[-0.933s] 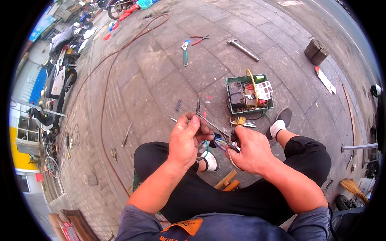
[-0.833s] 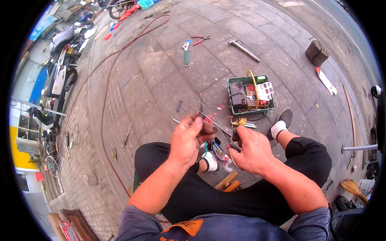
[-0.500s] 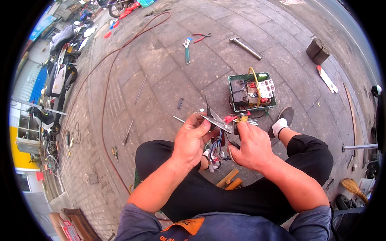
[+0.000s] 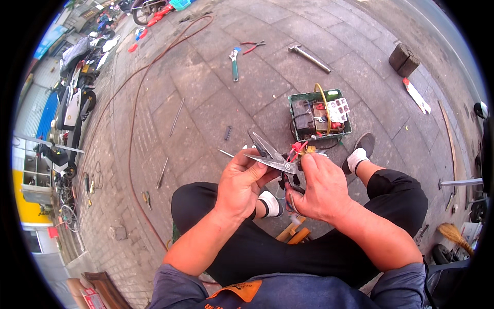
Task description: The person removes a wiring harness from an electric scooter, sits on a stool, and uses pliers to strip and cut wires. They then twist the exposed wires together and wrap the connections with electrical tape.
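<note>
A pair of scissors [image 4: 282, 162] is in front of me, its blades spread and pointing to the left. My right hand [image 4: 325, 186] is closed around the scissors' handles, which its fingers partly hide. By its fingertips are a red plastic piece [image 4: 297, 149] and a yellow piece [image 4: 311, 149], whose kind I cannot tell. My left hand [image 4: 239, 184] is closed in a pinch, its thumb close to the lower blade. Something dark shows behind the blades at its fingertips, too hidden to name.
Beyond my right hand stands a green basket [image 4: 319, 137] with a yellow handle and mixed parts. On the paving lie an adjustable wrench [image 4: 234, 66], red-handled pliers [image 4: 252, 47], a hammer [image 4: 311, 58], a handsaw [image 4: 416, 96] and a long hose [image 4: 135, 110]. A wooden block [image 4: 404, 60] sits far right.
The scissors' blades have spread wider and show more plainly. The wire bundle that hung below my hands no longer shows there. Both hands have stayed nearly in place.
</note>
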Tool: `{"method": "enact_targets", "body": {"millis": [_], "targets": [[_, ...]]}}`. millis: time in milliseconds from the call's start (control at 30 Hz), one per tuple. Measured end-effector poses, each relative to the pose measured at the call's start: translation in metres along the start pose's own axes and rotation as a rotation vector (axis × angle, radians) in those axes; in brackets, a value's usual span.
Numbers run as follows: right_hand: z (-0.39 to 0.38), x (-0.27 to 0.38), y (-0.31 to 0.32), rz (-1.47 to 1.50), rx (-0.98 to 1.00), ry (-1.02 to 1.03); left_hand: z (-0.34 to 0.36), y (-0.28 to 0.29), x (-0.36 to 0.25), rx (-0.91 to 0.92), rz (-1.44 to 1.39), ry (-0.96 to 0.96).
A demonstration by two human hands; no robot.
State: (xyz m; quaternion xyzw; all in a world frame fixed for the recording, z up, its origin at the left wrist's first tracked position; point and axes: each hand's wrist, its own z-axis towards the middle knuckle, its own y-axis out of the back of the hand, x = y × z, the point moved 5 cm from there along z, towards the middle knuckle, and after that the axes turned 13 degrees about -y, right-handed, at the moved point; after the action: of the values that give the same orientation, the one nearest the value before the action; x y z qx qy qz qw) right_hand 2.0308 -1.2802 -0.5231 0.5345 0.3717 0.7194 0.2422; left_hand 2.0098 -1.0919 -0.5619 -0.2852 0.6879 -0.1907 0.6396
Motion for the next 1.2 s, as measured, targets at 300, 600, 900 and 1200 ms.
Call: {"method": "enact_targets", "body": {"millis": [300,600,900,1200], "targets": [[-0.001,-0.005,0.0,-0.043,0.006,-0.014,-0.001,-0.013,-0.005,0.037,0.074,-0.037],[0.0,-0.011,0.002,-0.102,0.019,-0.012,-0.001,-0.013,-0.007,0.069,0.062,-0.033],[0.004,-0.004,0.014,-0.06,-0.146,0.072,0.001,-0.016,-0.002,0.092,0.114,-0.012],[0.006,-0.011,0.012,-0.12,-0.086,0.046,0.001,-0.019,-0.006,0.094,0.093,0.016]]}}
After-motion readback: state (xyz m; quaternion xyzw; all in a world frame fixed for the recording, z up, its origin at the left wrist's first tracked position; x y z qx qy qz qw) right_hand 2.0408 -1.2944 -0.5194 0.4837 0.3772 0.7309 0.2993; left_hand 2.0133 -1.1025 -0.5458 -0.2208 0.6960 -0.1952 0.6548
